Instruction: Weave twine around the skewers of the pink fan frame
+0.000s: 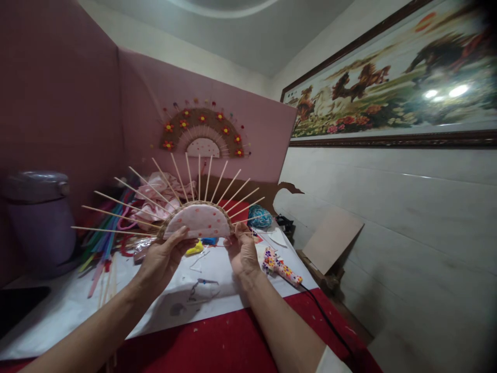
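A half-round craft piece [202,220] is held up over the table, its flat edge downward. Pale fabric with small reddish dots covers its face, and a braided brown cord runs along the curved rim. Several thin wooden sticks [190,176] fan outward from that rim. My left hand [171,251] grips the lower left corner, thumb on the front face. At the lower right corner my right hand [243,251] pinches the edge close to the lowest sticks. Both hands' fingers behind the piece are partly hidden.
A flower-patterned glue gun [280,267] lies right, its black cord trailing forward. Blue yarn [260,216], pink fabric [155,194] and coloured strips [112,233] sit behind. A purple flask [41,223] stands left. A finished-looking half-round decoration [202,124] hangs on the pink panel [264,129].
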`<action>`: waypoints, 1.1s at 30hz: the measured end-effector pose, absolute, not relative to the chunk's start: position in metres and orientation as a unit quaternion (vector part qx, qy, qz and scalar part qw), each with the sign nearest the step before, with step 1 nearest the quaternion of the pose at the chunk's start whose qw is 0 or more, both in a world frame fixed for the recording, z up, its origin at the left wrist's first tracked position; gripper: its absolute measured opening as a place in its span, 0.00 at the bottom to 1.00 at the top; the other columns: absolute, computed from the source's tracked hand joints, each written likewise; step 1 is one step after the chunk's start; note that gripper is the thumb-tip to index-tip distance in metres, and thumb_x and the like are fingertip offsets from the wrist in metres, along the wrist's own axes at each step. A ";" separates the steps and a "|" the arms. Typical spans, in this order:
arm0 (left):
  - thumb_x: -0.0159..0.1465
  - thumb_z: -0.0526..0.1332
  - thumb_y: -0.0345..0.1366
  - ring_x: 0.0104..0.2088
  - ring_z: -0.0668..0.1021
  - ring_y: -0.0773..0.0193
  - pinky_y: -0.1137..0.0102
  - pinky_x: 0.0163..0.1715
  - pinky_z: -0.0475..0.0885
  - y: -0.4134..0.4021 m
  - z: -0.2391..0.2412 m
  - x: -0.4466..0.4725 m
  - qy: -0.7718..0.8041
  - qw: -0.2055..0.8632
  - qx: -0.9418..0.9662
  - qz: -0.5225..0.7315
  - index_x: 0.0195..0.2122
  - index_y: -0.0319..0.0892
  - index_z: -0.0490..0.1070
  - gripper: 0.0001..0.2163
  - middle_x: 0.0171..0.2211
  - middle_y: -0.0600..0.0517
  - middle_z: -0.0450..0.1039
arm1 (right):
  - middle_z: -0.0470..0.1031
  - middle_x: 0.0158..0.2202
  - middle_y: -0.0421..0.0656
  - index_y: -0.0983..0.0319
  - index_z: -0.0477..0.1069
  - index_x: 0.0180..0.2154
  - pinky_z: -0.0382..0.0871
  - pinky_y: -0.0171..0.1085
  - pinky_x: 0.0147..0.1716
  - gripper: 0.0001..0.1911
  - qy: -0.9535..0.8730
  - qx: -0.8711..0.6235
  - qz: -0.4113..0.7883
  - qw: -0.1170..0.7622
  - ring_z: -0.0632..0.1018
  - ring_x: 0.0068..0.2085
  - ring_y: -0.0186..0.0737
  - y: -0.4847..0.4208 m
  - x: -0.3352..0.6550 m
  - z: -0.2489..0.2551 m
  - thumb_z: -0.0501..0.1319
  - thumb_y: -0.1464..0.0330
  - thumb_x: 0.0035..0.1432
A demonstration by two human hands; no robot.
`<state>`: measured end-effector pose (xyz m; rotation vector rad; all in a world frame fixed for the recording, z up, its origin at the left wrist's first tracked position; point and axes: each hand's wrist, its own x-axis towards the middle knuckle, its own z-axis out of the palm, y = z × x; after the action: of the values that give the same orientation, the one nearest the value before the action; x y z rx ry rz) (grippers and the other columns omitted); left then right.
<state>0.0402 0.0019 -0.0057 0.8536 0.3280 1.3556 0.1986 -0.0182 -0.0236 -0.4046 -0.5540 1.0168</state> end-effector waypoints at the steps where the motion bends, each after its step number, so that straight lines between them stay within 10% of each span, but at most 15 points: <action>1: 0.49 0.65 0.25 0.26 0.77 0.67 0.73 0.29 0.76 0.002 -0.004 0.040 0.141 0.675 0.382 0.616 0.31 0.38 0.73 0.08 0.27 0.53 0.76 | 0.74 0.24 0.34 0.60 0.68 0.30 0.61 0.27 0.20 0.11 -0.260 -0.190 0.475 0.819 0.72 0.24 0.28 -0.018 0.199 -0.024 0.67 0.71 0.41; 14: 0.49 0.65 0.24 0.26 0.77 0.67 0.72 0.28 0.77 0.004 0.002 0.036 0.124 0.647 0.399 0.638 0.32 0.39 0.72 0.09 0.28 0.54 0.75 | 0.71 0.23 0.34 0.61 0.70 0.30 0.59 0.26 0.17 0.13 -0.249 -0.200 0.477 0.819 0.69 0.23 0.26 -0.019 0.199 -0.023 0.68 0.72 0.38; 24: 0.48 0.65 0.25 0.29 0.77 0.65 0.69 0.27 0.78 0.009 0.017 0.025 0.106 0.595 0.405 0.686 0.28 0.38 0.73 0.06 0.30 0.55 0.75 | 0.68 0.20 0.38 0.64 0.71 0.29 0.58 0.28 0.16 0.20 -0.187 -0.163 0.474 0.845 0.66 0.20 0.27 -0.018 0.237 -0.010 0.49 0.57 0.59; 33: 0.48 0.66 0.26 0.28 0.76 0.66 0.70 0.27 0.77 0.010 0.015 0.025 0.112 0.585 0.418 0.686 0.25 0.38 0.72 0.04 0.29 0.55 0.74 | 0.64 0.16 0.32 0.64 0.66 0.26 0.54 0.25 0.14 0.04 -0.161 -0.176 0.433 0.869 0.61 0.16 0.23 -0.012 0.262 -0.014 0.58 0.74 0.53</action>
<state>0.0246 0.0095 0.0152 0.9752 0.2602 1.5996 0.2621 -0.0121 -0.0136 -0.3686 -0.3362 0.9064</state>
